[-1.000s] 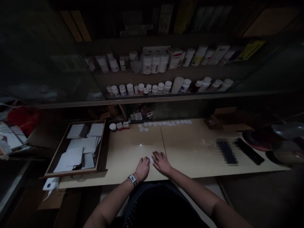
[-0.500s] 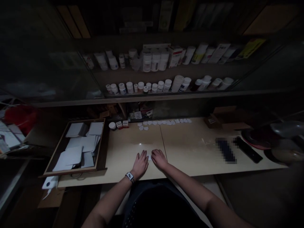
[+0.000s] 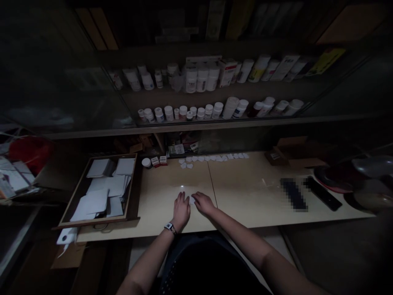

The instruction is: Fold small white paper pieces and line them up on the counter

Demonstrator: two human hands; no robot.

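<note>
White paper scrap [image 3: 192,200] sitting between open left hand [image 3: 181,211] and open right hand [image 3: 204,203], both lying flat on pale wooden bench [image 3: 245,192], right fingertips [image 3: 197,197] touching scrap, smaller white paper scraps [image 3: 215,157] lying in a row beyond it

Beige laminate counter [image 3: 245,196] | rear edge: row of small white paper pieces [image 3: 215,157], white jar [image 3: 146,163], two red-and-white cartons [image 3: 155,161] | right: cardboard box [image 3: 294,153], black remote control [image 3: 322,193]

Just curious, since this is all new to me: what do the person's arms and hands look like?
The left hand and right hand are bare, without gloves, and the forearms show no sleeves. A wristwatch with a dark strap circles the left wrist. Below the arms is a dark garment with small pale dots.
</note>
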